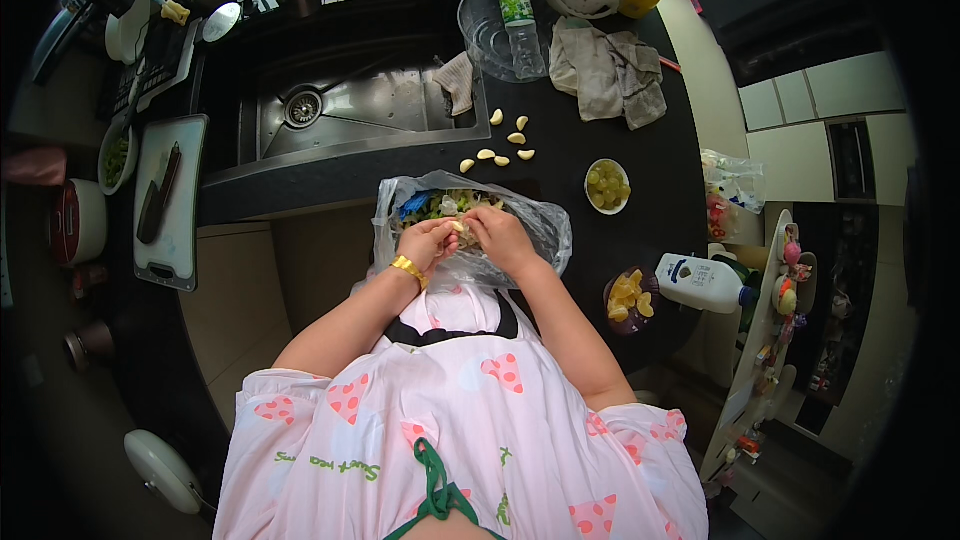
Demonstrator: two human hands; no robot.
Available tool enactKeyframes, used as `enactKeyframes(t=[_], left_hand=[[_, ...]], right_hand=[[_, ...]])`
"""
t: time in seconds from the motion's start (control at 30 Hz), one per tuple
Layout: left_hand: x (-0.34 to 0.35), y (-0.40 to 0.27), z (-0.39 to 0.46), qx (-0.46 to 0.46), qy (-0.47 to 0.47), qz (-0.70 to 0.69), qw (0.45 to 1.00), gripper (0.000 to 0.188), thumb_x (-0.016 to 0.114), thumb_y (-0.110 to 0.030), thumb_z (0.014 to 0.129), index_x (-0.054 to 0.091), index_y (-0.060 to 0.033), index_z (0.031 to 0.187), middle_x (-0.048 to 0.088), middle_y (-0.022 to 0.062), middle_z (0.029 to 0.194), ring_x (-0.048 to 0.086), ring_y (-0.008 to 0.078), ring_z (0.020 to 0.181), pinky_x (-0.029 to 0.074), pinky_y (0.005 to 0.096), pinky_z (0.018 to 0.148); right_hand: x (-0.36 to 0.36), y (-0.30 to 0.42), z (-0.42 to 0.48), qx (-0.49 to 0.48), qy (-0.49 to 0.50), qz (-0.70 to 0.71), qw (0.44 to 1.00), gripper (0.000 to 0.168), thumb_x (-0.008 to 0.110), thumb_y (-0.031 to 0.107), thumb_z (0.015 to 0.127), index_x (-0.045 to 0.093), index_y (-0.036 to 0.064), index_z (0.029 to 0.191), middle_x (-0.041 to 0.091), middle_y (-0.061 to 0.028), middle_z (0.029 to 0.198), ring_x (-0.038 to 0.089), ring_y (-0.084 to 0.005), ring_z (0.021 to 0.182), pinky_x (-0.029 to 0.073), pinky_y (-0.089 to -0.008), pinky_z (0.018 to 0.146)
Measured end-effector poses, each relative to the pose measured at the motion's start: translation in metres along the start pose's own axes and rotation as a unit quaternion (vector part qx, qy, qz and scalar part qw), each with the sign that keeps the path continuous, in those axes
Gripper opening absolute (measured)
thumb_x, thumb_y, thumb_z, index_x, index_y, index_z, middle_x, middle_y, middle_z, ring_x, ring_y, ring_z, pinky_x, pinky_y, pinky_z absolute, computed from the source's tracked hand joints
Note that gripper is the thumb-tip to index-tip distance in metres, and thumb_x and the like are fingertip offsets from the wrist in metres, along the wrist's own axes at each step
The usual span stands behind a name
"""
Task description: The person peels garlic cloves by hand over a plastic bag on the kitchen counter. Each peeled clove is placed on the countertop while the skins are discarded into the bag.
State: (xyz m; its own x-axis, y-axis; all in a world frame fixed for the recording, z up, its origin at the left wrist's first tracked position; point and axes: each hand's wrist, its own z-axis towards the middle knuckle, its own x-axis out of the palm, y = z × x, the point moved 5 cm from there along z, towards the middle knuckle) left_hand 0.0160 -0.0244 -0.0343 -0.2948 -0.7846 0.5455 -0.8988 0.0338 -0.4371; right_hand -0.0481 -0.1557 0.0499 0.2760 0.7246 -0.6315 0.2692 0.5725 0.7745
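Over an opened clear plastic bag (547, 240), my left hand (427, 244) pinches a pale garlic clove (457, 226) between thumb and fingertips. My right hand (499, 236) meets it from the right, its fingers bent close to the clove; what they grip, if anything, is hidden. Inside the bag lie green and pale vegetable scraps (450, 202) and a blue piece of plastic (415, 204). Just beyond the bag, several peeled garlic cloves (502, 161) are scattered on the black countertop (555, 157).
A steel sink (360, 105) lies ahead. To the right stand a bowl of grapes (608, 187), a dish of orange segments (630, 296) and a white jug (697, 283). A cutting board (169, 202) with a knife (159, 195) is at left; a plastic bottle (519, 22) lies in a clear basin (480, 22).
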Motion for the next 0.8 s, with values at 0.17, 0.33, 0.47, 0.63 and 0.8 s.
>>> enactKeyframes(t=[0.17,0.33,0.47,0.63,0.8], left_hand=[[0.002,-0.003,-0.004,-0.008,0.002,-0.006,1.000,0.016,0.056,-0.010,0.095,0.065,0.0006,0.105,0.066,0.0021,0.082,0.061,0.0074,0.064,0.052,0.0195,0.060],[0.003,-0.003,-0.004,-0.012,0.003,-0.004,1.000,0.017,0.057,-0.010,0.095,0.065,0.0005,0.105,0.067,0.0020,0.082,0.061,0.0071,0.064,0.052,0.0190,0.059],[0.002,-0.001,-0.002,-0.012,0.008,0.000,1.000,0.018,0.057,-0.009,0.095,0.065,0.0005,0.107,0.067,0.0026,0.084,0.061,0.0071,0.064,0.052,0.0190,0.059],[0.001,0.001,0.000,-0.009,0.018,0.006,1.000,0.018,0.057,-0.010,0.095,0.065,0.0002,0.107,0.067,0.0023,0.083,0.062,0.0071,0.066,0.052,0.0191,0.061],[0.002,0.003,-0.001,-0.024,0.035,0.029,0.999,0.019,0.058,-0.010,0.095,0.064,0.0000,0.109,0.065,0.0013,0.083,0.061,0.0070,0.069,0.053,0.0205,0.064]], right_hand=[[-0.002,0.003,-0.002,-0.019,0.008,0.012,1.000,0.011,0.062,0.013,0.085,0.065,0.004,0.089,0.066,-0.0139,0.086,0.065,-0.0327,0.077,0.051,-0.0397,0.068],[-0.007,0.013,-0.003,-0.040,-0.004,-0.037,0.999,0.010,0.063,0.013,0.083,0.065,0.005,0.088,0.066,-0.0117,0.084,0.065,-0.0300,0.074,0.052,-0.0382,0.065],[-0.009,0.019,-0.002,-0.070,-0.017,-0.072,0.995,0.008,0.063,0.014,0.082,0.065,0.006,0.086,0.066,-0.0101,0.082,0.065,-0.0286,0.073,0.052,-0.0374,0.064],[-0.010,0.020,-0.001,-0.072,-0.019,-0.069,0.995,0.008,0.063,0.014,0.083,0.065,0.006,0.085,0.066,-0.0097,0.082,0.065,-0.0288,0.073,0.052,-0.0376,0.064],[-0.013,0.015,0.001,-0.060,-0.028,-0.049,0.997,0.009,0.062,0.014,0.083,0.064,0.005,0.086,0.065,-0.0103,0.082,0.064,-0.0301,0.075,0.052,-0.0384,0.065]])
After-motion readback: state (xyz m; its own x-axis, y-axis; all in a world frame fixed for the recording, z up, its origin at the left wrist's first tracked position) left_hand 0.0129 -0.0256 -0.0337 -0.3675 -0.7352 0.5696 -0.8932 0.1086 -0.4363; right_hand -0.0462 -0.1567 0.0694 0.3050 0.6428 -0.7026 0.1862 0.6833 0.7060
